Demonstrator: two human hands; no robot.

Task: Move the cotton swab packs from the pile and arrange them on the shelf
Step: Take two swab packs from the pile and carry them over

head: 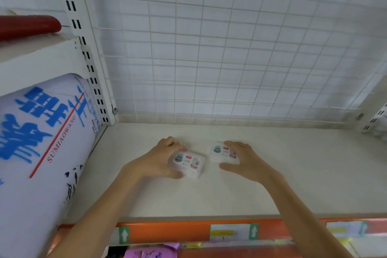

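Two hands each grip one pack (187, 162) | mid-shelf (293, 174) | edges well apart

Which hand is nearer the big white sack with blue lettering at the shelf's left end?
Left. The left hand holds a swab pack closer to the sack; the right hand holds another pack farther right.

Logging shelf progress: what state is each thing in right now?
left pack: flat on the shelf, gripped by the left hand
right pack: flat on the shelf, held by the right hand
shelf: carries both packs, which lie apart
large white bag: leaning at the shelf's left end
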